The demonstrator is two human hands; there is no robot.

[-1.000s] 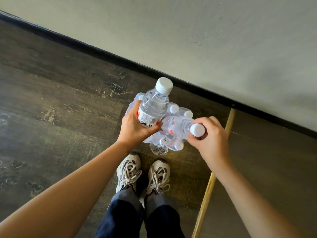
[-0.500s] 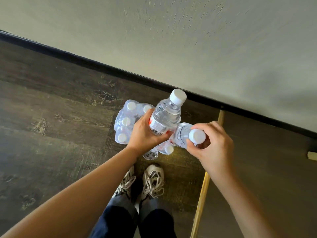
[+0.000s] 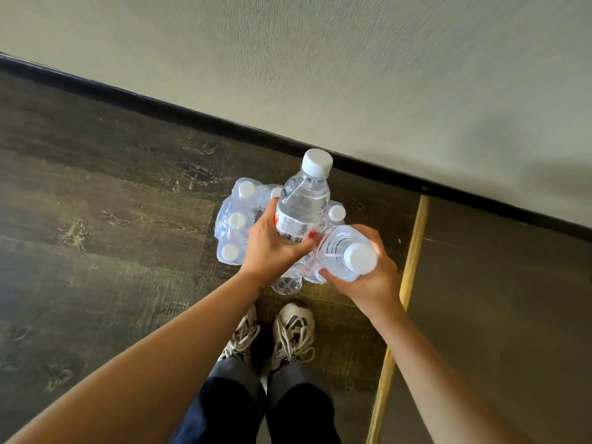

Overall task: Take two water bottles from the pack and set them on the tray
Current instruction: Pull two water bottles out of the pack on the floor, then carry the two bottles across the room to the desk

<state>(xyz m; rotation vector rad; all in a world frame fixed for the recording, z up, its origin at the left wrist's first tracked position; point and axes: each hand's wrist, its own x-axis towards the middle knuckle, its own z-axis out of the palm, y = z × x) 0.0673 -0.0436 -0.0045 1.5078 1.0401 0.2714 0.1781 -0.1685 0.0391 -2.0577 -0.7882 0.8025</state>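
Note:
My left hand (image 3: 272, 248) grips a clear water bottle (image 3: 304, 200) with a white cap and a red-and-white label, held roughly upright above the pack. In my right hand (image 3: 368, 280) is a second clear bottle (image 3: 344, 253), its white cap pointing toward the camera. Below both, the shrink-wrapped pack of bottles (image 3: 238, 219) stands on the dark wood floor, with three white caps showing at its left; my hands hide its right side. No tray is in view.
A pale wall with a black skirting board (image 3: 192, 113) runs diagonally behind the pack. A yellow threshold strip (image 3: 407, 277) divides the wood floor from a grey floor on the right. My shoes (image 3: 272, 338) stand just in front of the pack.
Both hands have lifted their bottles higher and clear of the pack. The right bottle has turned from lying sideways to pointing cap-up at the camera. The view has risen.

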